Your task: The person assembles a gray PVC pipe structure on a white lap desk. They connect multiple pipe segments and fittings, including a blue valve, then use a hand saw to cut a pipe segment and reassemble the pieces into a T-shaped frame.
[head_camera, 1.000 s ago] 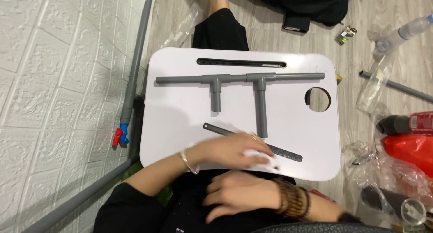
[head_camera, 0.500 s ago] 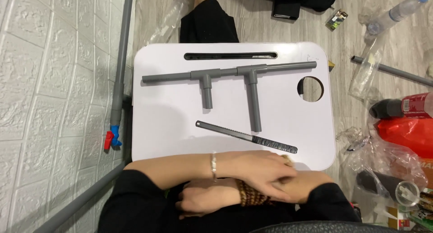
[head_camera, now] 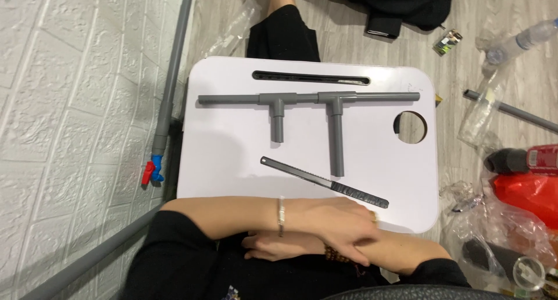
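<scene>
A white lap table (head_camera: 226, 155) stands over my legs. On it lies a grey pipe assembly (head_camera: 308, 98), a long bar with two T-joints and two short legs pointing toward me. A thin grey saw blade (head_camera: 322, 182) lies diagonally just below it. My left hand (head_camera: 343, 229), with a silver bracelet on its wrist, rests at the table's near edge on top of my right forearm and holds nothing. My right hand (head_camera: 273, 248), with a beaded bracelet, lies under the left forearm, fingers loose and empty. Neither hand touches the blade.
A long grey pipe with a blue and red valve (head_camera: 152, 171) runs along the white wall. Another grey pipe (head_camera: 511, 111), a plastic bottle (head_camera: 517, 41), a red bag (head_camera: 526, 189) and clear wrappers lie on the floor at right. Black clothing (head_camera: 401, 6) lies beyond the table.
My left hand has drawn back from the saw blade to the table's near edge and now lies crossed over my right forearm. The pipes and blade have stayed put.
</scene>
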